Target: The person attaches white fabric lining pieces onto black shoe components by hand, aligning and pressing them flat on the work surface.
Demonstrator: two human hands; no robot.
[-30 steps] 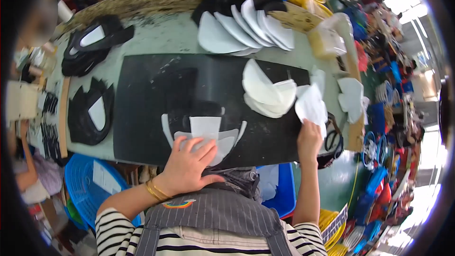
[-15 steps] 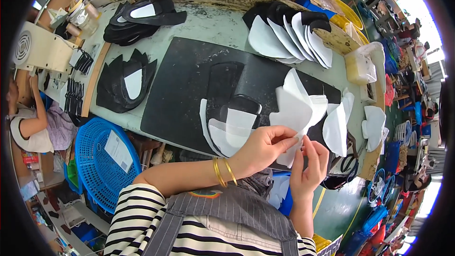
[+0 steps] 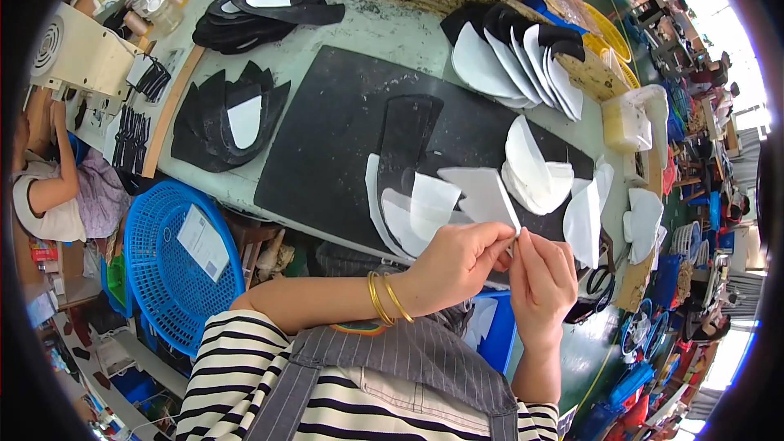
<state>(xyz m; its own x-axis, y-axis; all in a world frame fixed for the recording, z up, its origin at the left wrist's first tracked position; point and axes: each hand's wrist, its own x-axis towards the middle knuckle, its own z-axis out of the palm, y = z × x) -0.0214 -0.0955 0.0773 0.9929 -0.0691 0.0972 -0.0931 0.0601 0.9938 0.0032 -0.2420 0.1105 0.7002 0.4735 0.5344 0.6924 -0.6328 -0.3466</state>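
Observation:
My left hand, gold bangles on its wrist, pinches the lower corner of a thin white cut piece. Close against it, my right hand has thumb and fingers pressed together at the same corner. The piece slants up and left from the fingertips over a black mat. Just behind it on the mat stands a fan of white pieces. Left of it lie a black curved piece and pale overlapping pieces. The exact spot between my fingertips is hidden.
Stacks of black pieces with white insets lie at the far left, and white-and-black pieces at the far right. More white pieces lie beside scissors. A blue basket stands left; a co-worker's arm is beyond.
The white piece has swung from upright to slanting left, uncovering the fan of white pieces behind it. My right hand has shifted slightly right. The whole view has shifted a little.

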